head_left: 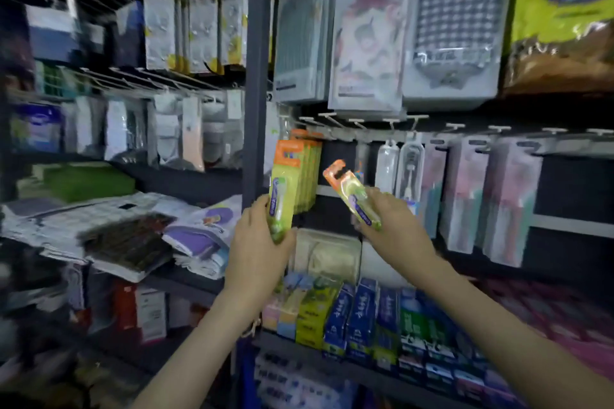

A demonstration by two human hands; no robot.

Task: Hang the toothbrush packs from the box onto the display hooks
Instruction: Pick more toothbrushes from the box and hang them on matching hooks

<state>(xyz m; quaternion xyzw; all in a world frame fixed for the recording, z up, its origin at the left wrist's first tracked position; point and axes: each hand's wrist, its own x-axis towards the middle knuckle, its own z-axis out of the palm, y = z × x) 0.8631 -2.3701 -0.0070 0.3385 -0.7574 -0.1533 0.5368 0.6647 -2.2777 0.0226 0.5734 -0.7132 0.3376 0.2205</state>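
Observation:
My left hand grips the lower end of a green and orange toothbrush pack, held upright with its top just below the row of display hooks. Several matching packs hang right behind it on a hook. My right hand grips a second toothbrush pack, tilted with its orange hang tab pointing up and to the left. The box is out of view.
Pink and clear toothbrush packs hang on hooks to the right. Toothpaste boxes stand on the shelf below my hands. A dark upright post splits the shelving. Stacked flat goods lie at left.

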